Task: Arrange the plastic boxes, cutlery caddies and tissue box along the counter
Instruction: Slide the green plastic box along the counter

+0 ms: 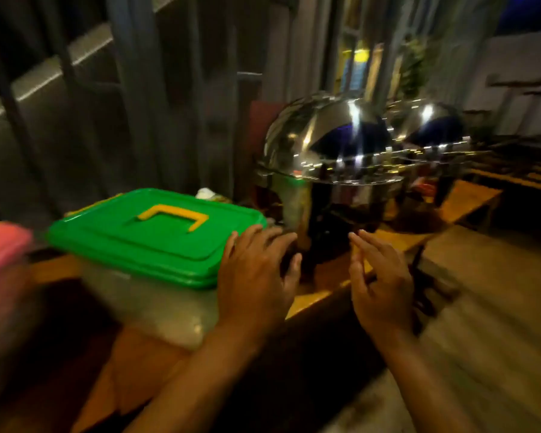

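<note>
A clear plastic box with a green lid [144, 235] and a yellow handle stands on the wooden counter [128, 364]. My left hand [253, 276] hovers at the lid's right corner, fingers spread, holding nothing; whether it touches the lid is unclear. My right hand [378, 279] is open to its right, over the counter's front edge, in front of a steel chafing dish. A pink-lidded box [0, 242] shows blurred at the far left edge.
Two domed steel chafing dishes [334, 160] stand on the counter right of the green box. A barred metal wall [122, 104] runs behind the counter. A small white object [205, 192] lies behind the green lid. Wooden benches [469, 198] and floor lie to the right.
</note>
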{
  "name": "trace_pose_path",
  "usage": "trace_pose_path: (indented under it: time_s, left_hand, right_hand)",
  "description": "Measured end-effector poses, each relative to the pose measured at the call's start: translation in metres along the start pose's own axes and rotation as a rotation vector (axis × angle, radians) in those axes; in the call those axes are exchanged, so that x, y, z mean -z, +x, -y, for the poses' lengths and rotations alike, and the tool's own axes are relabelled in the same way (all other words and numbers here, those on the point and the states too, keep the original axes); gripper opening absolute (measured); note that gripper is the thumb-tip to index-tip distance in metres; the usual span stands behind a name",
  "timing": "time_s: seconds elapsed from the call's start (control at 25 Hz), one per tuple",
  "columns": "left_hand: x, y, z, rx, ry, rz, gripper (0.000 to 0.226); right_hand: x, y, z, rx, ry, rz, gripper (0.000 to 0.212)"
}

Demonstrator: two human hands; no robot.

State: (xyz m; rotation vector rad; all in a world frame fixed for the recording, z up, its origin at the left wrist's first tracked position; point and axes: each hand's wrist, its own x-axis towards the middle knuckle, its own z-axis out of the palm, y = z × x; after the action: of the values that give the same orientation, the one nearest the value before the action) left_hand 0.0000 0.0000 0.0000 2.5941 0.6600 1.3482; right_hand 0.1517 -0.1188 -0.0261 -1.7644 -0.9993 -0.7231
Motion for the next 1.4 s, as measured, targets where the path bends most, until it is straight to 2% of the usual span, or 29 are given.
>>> trace_pose_path:
  time_s: [0.08, 0.2, 0.28, 0.4, 0.48, 0.6, 0.68, 0.8, 0.92, 1.12, 1.4]
  left_hand:
    - [0.003, 0.000, 0.013, 0.088, 0.234, -0.010, 0.037]
    - [0.013, -0.002, 0.042, 0.271, 0.479, 0.087, 0.054]
    - [0.016, -0.011, 0.052, 0.277, 0.543, 0.154, 0.062]
    - [0.022, -0.015, 0.053, 0.245, 0.512, 0.172, 0.064]
    - [0.032, -0.021, 0.060, 0.206, 0.474, 0.136, 0.058]
    - [0.059, -0.036, 0.088, 0.122, 0.411, 0.174, 0.052]
    - [0.078, -0.047, 0.111, 0.109, 0.379, 0.160, 0.048]
    - [0.093, -0.061, 0.134, 0.272, 0.247, 0.039, 0.047]
    - [0.093, -0.069, 0.140, 0.451, 0.029, -0.052, 0.066]
    - [0.101, -0.066, 0.142, 0.471, -0.165, -0.045, 0.054]
    - [0.102, -0.067, 0.144, 0.471, -0.166, -0.051, 0.046]
  right_hand:
    - [-0.025, 0.009, 0.006, 0.032, 0.113, 0.067, 0.034]
    - [-0.085, 0.032, 0.030, 0.038, 0.240, 0.244, 0.037]
    - [-0.122, 0.048, 0.044, 0.048, 0.262, 0.368, 0.042]
    - [-0.161, 0.065, 0.051, 0.023, 0.220, 0.655, 0.040]
    - [-0.164, 0.059, 0.057, 0.010, 0.226, 0.726, 0.042]
    - [-0.138, 0.028, 0.072, 0.028, 0.210, 0.655, 0.065]
    - [-0.120, 0.007, 0.085, 0.085, 0.136, 0.599, 0.069]
    - [-0.105, -0.012, 0.102, 0.170, 0.068, 0.552, 0.073]
    - [-0.104, -0.019, 0.101, 0.182, 0.121, 0.564, 0.078]
    - [-0.114, -0.023, 0.106, 0.150, 0.243, 0.498, 0.080]
    - [-0.115, -0.027, 0.110, 0.149, 0.240, 0.462, 0.084]
